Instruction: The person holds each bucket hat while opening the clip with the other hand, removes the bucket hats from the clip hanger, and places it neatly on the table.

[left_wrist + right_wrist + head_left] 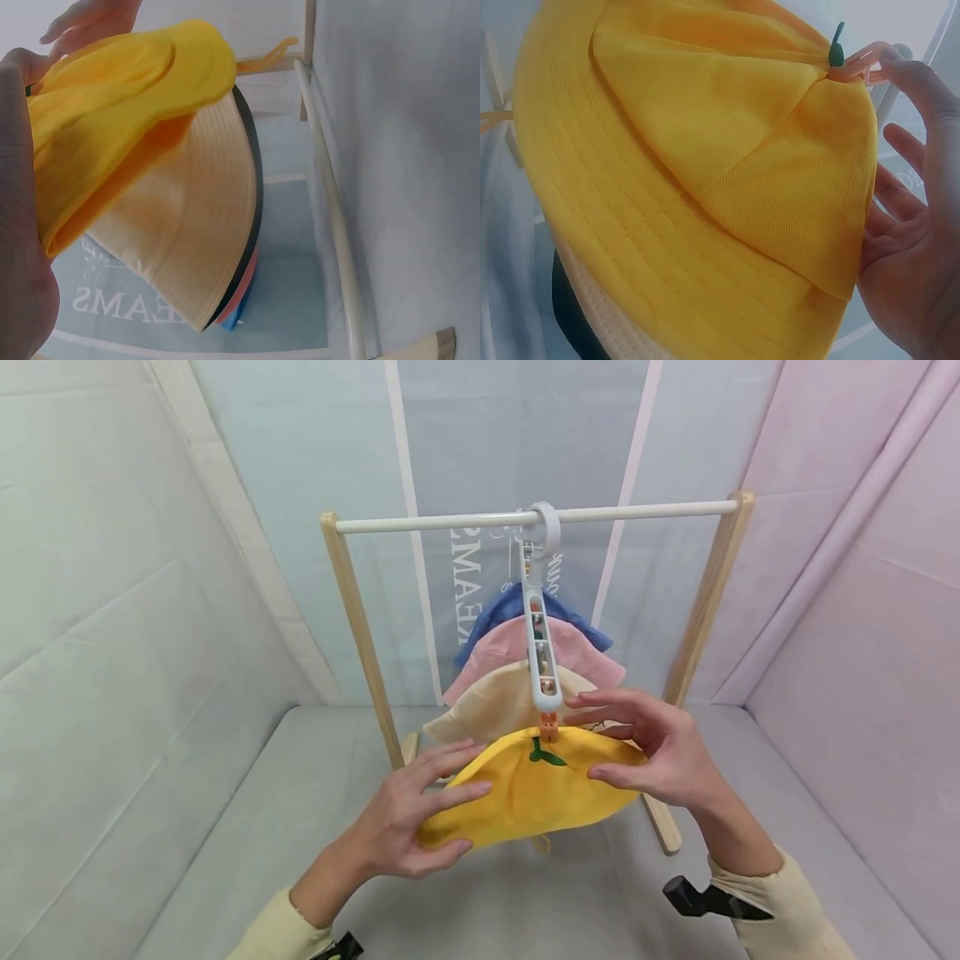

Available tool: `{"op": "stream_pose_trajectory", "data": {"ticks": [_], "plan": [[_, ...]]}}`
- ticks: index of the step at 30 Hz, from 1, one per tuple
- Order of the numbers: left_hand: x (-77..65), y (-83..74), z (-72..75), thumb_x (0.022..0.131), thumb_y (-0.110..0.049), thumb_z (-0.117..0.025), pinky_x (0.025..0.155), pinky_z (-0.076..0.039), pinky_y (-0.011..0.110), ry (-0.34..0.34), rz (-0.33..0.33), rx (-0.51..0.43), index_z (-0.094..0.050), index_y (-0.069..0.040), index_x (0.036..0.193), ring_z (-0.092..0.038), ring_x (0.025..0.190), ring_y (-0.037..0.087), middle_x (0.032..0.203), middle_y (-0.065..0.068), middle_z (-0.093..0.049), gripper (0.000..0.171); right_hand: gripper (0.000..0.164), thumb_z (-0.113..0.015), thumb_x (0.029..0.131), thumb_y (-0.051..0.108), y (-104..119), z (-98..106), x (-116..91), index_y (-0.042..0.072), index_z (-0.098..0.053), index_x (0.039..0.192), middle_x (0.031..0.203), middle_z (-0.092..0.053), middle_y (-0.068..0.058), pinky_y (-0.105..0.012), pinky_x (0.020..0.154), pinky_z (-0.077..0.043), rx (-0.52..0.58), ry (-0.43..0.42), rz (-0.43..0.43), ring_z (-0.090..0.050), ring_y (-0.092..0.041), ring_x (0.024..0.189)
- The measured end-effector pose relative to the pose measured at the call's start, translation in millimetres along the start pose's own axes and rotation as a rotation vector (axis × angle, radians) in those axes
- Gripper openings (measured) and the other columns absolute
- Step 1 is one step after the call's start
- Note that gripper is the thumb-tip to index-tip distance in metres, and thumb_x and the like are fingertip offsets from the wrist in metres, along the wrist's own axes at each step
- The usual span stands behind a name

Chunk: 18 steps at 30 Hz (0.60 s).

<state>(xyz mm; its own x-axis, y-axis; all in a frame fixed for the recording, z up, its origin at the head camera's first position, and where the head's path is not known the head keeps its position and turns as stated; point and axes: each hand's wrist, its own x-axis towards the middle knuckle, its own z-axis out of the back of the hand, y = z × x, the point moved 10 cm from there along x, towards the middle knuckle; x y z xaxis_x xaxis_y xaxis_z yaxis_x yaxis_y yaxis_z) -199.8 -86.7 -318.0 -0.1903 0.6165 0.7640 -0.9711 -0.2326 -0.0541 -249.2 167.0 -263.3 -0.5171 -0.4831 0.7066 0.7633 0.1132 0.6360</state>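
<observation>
Yellow hat [528,797] between left hand [401,814] and right hand [663,747], mirrored "EAMS" lettering [467,560]

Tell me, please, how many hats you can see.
4: the yellow hat in front, then, one behind another, the cream hat, the pink hat and, at the back, the blue hat. Others may be hidden behind these.

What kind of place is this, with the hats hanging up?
Maybe a little booth set up indoors, but I can't be sure. Pale, creased, fabric-like walls close in on the sides, a small rack stands inside, and hats hang in a row from a hanger.
</observation>
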Motion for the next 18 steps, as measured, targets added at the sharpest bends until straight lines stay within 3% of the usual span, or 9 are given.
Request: {"op": "stream_pose_trajectory", "data": {"ticks": [6,18], "plan": [[1.7,-1.2,-3.5,0.095,-0.038,-0.081,0.112,-0.064,0.051,0.049,0.044,0.031,-0.072,-0.022,0.149,-0.064,0.148,0.033,0.161,0.014,-0.065,0.057,0.074,-0.086,0.077,-0.025,4.9,-4.4,3.1,-0.016,-0.06,0.146,0.148,-0.076,-0.01,-0.031,0.101,-0.066,0.029,-0.001,0.027,-0.081,-0.02,0.128],[3.2,-4.4,-4.7,0.091,-0.035,-0.084,0.102,-0.067,0.034,0.061,0.038,0.042,-0.076,-0.024,0.144,-0.066,0.142,0.03,0.159,0.013,-0.065,0.055,0.071,-0.088,0.077,-0.023,5.0,-7.8,5.8,-0.015,-0.062,0.143,0.146,-0.077,-0.001,-0.029,0.102,-0.066,-0.031,-0.025,-0.02,-0.081,-0.015,0.126]]}}
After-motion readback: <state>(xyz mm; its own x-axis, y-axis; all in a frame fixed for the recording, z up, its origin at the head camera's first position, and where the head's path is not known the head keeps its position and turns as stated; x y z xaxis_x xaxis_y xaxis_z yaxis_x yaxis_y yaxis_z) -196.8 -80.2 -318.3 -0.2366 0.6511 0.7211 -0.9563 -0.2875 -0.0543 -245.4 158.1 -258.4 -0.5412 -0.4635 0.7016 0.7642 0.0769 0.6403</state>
